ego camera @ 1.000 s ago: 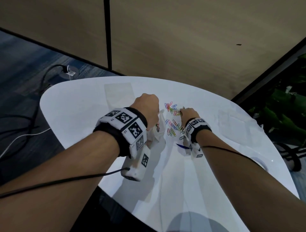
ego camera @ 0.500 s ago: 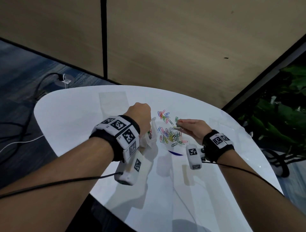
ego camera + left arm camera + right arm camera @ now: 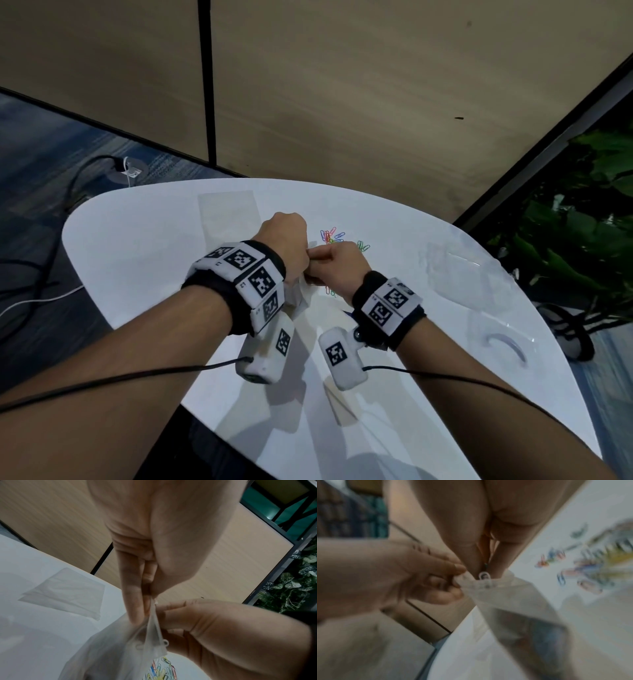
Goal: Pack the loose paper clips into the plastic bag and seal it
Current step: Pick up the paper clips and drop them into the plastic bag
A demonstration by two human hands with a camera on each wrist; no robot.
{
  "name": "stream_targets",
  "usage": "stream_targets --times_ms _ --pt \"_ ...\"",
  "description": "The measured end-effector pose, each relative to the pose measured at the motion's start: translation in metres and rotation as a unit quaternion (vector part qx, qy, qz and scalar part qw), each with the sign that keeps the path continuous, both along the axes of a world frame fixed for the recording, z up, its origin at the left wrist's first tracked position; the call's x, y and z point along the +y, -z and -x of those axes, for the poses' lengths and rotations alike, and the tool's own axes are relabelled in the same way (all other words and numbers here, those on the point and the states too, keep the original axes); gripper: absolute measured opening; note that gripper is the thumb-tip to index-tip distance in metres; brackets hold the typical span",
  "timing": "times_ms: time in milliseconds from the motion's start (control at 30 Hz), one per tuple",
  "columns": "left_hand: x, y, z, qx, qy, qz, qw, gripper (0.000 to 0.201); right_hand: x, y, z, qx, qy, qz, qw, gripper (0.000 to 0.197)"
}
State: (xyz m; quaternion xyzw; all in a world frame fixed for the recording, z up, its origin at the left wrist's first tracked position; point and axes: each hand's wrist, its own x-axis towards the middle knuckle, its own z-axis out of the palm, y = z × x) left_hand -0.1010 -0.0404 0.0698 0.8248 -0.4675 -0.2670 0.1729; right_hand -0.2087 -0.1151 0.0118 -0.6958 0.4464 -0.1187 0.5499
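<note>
My left hand (image 3: 287, 236) pinches the top rim of a clear plastic bag (image 3: 301, 301), which hangs down over the white table (image 3: 137, 246). My right hand (image 3: 329, 263) meets it at the bag's mouth. In the right wrist view the right hand (image 3: 485, 568) pinches a white paper clip (image 3: 484, 576) just at the opening of the bag (image 3: 513, 601). The left wrist view shows the left hand (image 3: 147, 608) gripping the bag (image 3: 111, 649). Loose coloured paper clips (image 3: 330, 236) lie behind the hands, also blurred on the table (image 3: 590, 563).
A flat spare bag (image 3: 227, 212) lies at the back of the table, another clear sheet (image 3: 459, 270) to the right. The table's rounded edge runs close on the left and front. Cables (image 3: 78, 185) cross the floor on the left; plants (image 3: 582, 212) stand at right.
My right hand has left the clip pile and moved left and up to the bag's mouth with a clip. The left hand still holds the bag in about the same place.
</note>
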Motion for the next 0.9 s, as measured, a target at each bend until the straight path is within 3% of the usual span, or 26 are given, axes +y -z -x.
stream_targets --times_ms 100,300,400,633,733,800,867,900 --pt "0.0 0.0 0.0 0.001 -0.001 0.001 1.0 0.022 -0.001 0.002 0.002 0.048 -0.001 0.101 0.994 0.018" --pt "-0.001 0.002 -0.002 0.003 -0.006 0.01 1.0 0.022 0.007 -0.007 0.001 0.101 -0.082 0.184 0.974 0.026" --pt "-0.002 0.001 -0.001 0.008 -0.006 0.012 1.0 0.024 0.005 -0.006 0.0 0.123 -0.076 0.229 0.962 0.028" --pt "-0.002 0.002 -0.002 0.004 -0.006 0.01 1.0 0.024 0.007 0.001 0.0 0.036 -0.018 0.116 0.992 0.023" --pt "0.001 0.003 -0.004 0.001 -0.002 0.011 1.0 0.021 0.002 0.002 0.0 0.009 -0.052 0.093 0.994 0.018" --pt "0.003 0.004 -0.01 -0.003 -0.005 0.016 1.0 0.018 -0.005 -0.004 0.001 -0.063 -0.051 0.041 0.996 0.016" --pt "0.007 0.006 -0.018 -0.003 -0.014 0.016 1.0 0.019 -0.022 -0.006 0.006 -0.138 0.023 -0.009 0.99 0.017" --pt "0.01 0.006 -0.021 -0.001 -0.015 0.015 1.0 0.02 -0.034 -0.002 0.01 -0.136 0.072 0.01 0.988 0.018"
